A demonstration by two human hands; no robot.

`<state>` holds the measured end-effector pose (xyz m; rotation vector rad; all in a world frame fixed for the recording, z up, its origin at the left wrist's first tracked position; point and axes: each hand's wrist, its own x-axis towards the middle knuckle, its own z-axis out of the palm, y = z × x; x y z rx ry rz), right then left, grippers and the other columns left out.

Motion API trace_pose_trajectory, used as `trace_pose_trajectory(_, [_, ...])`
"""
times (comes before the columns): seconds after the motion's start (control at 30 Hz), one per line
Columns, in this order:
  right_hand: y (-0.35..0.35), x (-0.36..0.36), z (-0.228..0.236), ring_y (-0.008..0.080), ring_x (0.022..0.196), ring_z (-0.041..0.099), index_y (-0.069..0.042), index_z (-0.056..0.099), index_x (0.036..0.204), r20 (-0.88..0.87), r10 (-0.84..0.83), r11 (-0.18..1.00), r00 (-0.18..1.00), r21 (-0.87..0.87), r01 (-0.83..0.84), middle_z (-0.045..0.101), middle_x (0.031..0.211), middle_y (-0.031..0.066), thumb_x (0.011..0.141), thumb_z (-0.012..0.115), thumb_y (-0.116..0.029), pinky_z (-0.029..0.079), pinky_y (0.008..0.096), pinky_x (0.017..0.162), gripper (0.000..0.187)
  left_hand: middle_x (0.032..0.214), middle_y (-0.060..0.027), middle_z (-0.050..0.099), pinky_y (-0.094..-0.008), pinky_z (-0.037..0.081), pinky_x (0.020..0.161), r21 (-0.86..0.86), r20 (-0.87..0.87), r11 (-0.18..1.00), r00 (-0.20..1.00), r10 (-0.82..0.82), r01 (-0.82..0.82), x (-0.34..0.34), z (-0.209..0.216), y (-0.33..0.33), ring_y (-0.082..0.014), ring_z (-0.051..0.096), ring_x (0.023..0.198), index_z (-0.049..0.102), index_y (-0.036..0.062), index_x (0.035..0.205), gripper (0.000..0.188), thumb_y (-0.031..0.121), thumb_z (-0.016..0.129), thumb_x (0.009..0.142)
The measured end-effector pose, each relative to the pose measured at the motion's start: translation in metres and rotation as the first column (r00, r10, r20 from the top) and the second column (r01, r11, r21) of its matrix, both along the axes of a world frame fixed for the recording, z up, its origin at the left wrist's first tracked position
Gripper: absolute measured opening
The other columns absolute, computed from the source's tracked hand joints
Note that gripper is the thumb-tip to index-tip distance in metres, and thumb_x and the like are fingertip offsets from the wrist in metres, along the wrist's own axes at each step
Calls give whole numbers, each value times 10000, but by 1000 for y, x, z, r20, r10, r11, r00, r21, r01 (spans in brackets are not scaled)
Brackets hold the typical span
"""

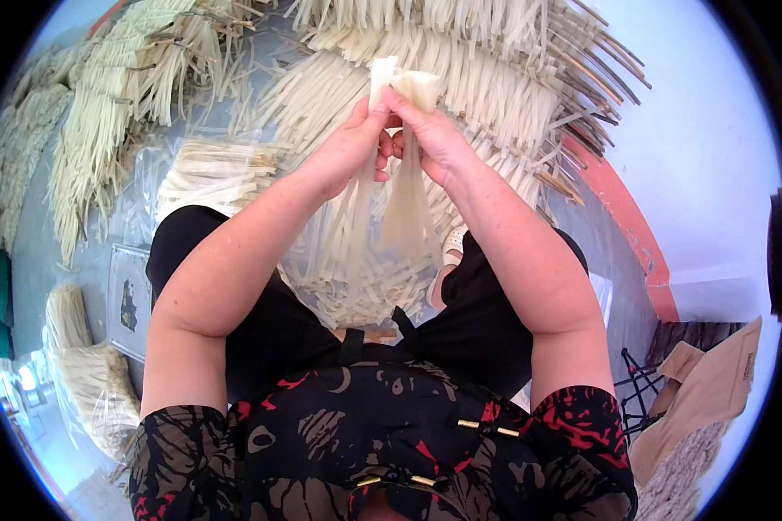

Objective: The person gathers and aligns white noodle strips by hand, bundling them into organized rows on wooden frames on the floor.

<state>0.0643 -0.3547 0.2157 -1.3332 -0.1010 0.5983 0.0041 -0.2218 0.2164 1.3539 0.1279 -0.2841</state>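
Observation:
Both my hands are raised together in front of me over a bunch of long, flat, cream-coloured strips [408, 208]. My left hand [356, 143] pinches the bunch from the left, its thumb near the top. From the right, my right hand [432, 139] grips it too, thumb and fingertips meeting the left ones. Above the fingers the strips fold over into a loop with a short upright end. Below, they hang down in two spreading tails between my forearms. The fingers partly hide where the strips cross.
Rows of similar strips on thin sticks [460, 52] spread across the floor ahead, and more lie in a pile [122, 104] at the far left. A plastic-wrapped bundle [217, 174] sits left of my knee. Loose strips [365, 291] lie between my legs. Cardboard [708, 391] stands lower right.

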Motion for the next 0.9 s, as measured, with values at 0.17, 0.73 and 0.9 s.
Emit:
trace_pose_trajectory(0.17, [-4,-1,12,113,590,473,-46,631,952,15,22,995,1000,97,-23,586,809,34,826,726,-382,419,255,529,371,866,-2,497,-289,530,675,-5,32,1000,999,-10,10,1,0,-3,-91,477,714,419,107,1291,469,470,348,1004])
trace_pose_trajectory(0.73, [9,0,2,213,779,561,-63,565,1032,-186,93,979,978,194,-56,590,910,108,894,614,-363,496,341,659,334,883,8,504,-199,315,471,241,68,963,992,109,-122,-24,6,-6,-50,380,598,404,130,1333,491,333,583,924])
trace_pose_trajectory(0.9, [20,-4,9,269,913,581,-51,530,1057,-243,79,933,967,360,14,595,988,120,890,495,-200,461,452,898,227,976,-12,559,-224,384,512,510,251,841,966,56,-181,-24,-9,2,-88,481,679,447,113,1293,502,382,600,898])
